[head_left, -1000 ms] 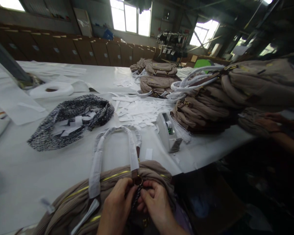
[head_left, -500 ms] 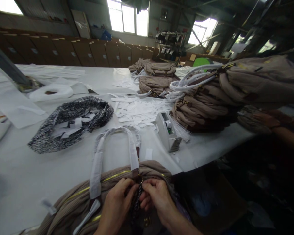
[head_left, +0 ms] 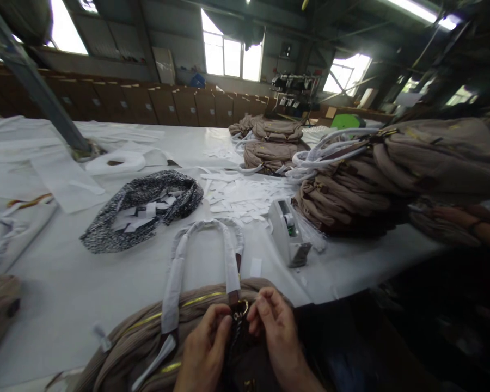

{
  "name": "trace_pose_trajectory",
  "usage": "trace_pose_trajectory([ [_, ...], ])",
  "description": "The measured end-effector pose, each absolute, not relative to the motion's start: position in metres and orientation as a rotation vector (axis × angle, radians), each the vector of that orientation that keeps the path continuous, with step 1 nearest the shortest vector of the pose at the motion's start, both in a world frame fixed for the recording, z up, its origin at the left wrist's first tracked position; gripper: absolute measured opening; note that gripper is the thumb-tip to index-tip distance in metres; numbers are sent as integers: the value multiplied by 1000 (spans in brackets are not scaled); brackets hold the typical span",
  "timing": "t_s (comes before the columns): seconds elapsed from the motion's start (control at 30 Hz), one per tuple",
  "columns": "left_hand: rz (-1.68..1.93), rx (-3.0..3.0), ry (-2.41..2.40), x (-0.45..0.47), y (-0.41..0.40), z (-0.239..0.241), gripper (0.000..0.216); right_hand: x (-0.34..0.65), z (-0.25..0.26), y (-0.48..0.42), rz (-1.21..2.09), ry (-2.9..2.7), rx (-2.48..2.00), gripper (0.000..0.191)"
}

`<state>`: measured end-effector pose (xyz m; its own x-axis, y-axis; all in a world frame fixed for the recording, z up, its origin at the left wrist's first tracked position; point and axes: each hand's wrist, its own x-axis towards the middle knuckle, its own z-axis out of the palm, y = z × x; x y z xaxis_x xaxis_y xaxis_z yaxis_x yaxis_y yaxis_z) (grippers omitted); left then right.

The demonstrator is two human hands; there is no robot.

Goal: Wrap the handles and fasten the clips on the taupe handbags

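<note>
A taupe handbag [head_left: 147,332] with gold zips lies in front of me, its handles [head_left: 182,267] wrapped in white paper. At the base of one handle sits a gold ring [head_left: 243,308], and a dark braided cord [head_left: 236,332] hangs from it. Left of the ring, my left hand [head_left: 204,345] has thumb and forefinger pinched close by the cord; what lies between them is hidden. My right hand [head_left: 277,332] is at the ring's right, fingers curled and thumb against forefinger. Anything in that pinch is too small to make out.
White paper slips [head_left: 240,196] lie on the table beside a dark knitted cloth [head_left: 106,223] holding more slips. A grey tape dispenser [head_left: 288,234] stands ahead. Taupe bags [head_left: 343,190] are piled at right, near a co-worker's arm [head_left: 482,231]. A metal post [head_left: 44,92] rises at left.
My right hand has drawn up and slightly away from the cord, baring more of the ring. My left hand stays beside it. The camera view has tilted up and swung a little left.
</note>
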<state>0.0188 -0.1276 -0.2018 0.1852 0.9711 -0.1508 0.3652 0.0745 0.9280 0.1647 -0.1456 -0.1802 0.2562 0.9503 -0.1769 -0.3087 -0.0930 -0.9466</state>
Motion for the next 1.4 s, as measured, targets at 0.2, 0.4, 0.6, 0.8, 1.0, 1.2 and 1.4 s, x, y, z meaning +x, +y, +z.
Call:
trace_pose_trajectory([
  [0.2,747,1381,1403,16,-119,-206,39,169,-192,-145,1272,-618,-1205,34],
  [0.4,628,1287,1232,22,-114,-210,43,171,-203,-148,1288,-600,-1207,30],
  [0.6,756,541,980,39,-112,-216,37,184,-206,-151,1300,-766,-1297,35],
  [0.8,550,34,814,37,-117,-205,38,192,-206,-157,1310,-817,-1363,36],
  [1.0,407,-57,495,26,-114,-210,54,186,-205,-155,1194,-1014,-1686,22],
  [1.2,432,61,709,26,-114,-206,43,178,-188,-148,932,-1389,-1787,21],
  [1.4,703,381,889,37,-119,-210,36,166,-187,-142,995,-1143,-1663,19],
])
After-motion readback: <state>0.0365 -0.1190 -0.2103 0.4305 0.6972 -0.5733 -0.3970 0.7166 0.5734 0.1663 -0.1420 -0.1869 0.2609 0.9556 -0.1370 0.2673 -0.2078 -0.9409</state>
